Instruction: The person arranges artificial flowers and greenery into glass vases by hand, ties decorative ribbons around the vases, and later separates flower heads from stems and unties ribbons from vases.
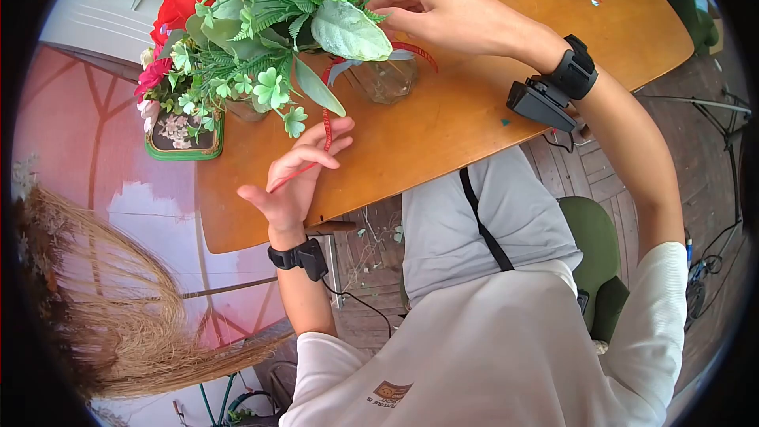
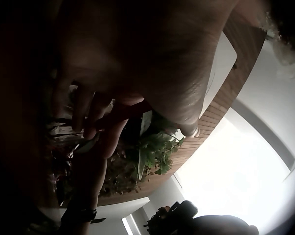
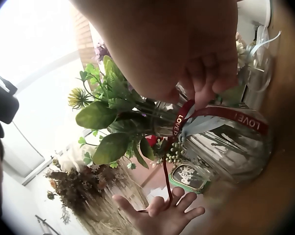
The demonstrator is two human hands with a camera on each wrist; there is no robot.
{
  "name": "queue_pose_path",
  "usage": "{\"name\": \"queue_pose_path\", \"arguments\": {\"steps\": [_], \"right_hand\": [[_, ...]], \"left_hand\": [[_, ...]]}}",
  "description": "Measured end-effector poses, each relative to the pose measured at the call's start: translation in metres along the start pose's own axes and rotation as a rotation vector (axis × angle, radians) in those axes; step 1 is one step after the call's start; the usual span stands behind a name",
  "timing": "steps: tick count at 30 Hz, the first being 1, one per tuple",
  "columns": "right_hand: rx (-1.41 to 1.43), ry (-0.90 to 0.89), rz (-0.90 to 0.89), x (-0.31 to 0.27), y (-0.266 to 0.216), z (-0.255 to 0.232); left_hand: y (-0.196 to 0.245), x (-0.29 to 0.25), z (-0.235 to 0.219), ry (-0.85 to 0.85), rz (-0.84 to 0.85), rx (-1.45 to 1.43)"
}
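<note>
Your right hand [image 3: 186,54] pinches the red "LOVE!" ribbon [image 3: 180,120] on the glass vase [image 3: 235,154]. Left of the vase, it crosses your loosely spread left hand [image 1: 294,188].

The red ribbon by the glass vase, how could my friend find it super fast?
Find the orange-brown wooden table, then the clear glass vase standing on it with green leaves above. At the vase's neck is the red ribbon, with a tail running to the left hand. Unlike the pale blue ribbon beside it, it has LOVE! printed in pale letters.
</note>
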State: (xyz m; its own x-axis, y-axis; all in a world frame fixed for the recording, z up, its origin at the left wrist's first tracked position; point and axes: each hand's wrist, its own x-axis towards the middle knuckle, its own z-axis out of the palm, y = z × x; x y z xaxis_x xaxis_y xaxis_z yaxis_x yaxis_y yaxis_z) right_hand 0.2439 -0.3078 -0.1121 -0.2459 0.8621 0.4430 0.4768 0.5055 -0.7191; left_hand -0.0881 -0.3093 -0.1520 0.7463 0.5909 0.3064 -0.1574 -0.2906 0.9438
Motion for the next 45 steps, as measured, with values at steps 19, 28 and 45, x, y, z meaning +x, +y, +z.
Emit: {"name": "queue_pose_path", "arguments": {"steps": [19,28,45], "right_hand": [[0.031,-0.119,0.011,0.004,-0.003,0.000],[0.081,-0.106,-0.007,0.005,0.004,0.002],[-0.066,-0.015,0.047,0.001,0.001,0.000]], "left_hand": [[0.003,0.030,-0.035,0.367,-0.297,0.340],[-0.007,0.080,-0.029,0.362,-0.186,0.587],[-0.010,0.081,-0.001,0.593,-0.068,0.442]]}}
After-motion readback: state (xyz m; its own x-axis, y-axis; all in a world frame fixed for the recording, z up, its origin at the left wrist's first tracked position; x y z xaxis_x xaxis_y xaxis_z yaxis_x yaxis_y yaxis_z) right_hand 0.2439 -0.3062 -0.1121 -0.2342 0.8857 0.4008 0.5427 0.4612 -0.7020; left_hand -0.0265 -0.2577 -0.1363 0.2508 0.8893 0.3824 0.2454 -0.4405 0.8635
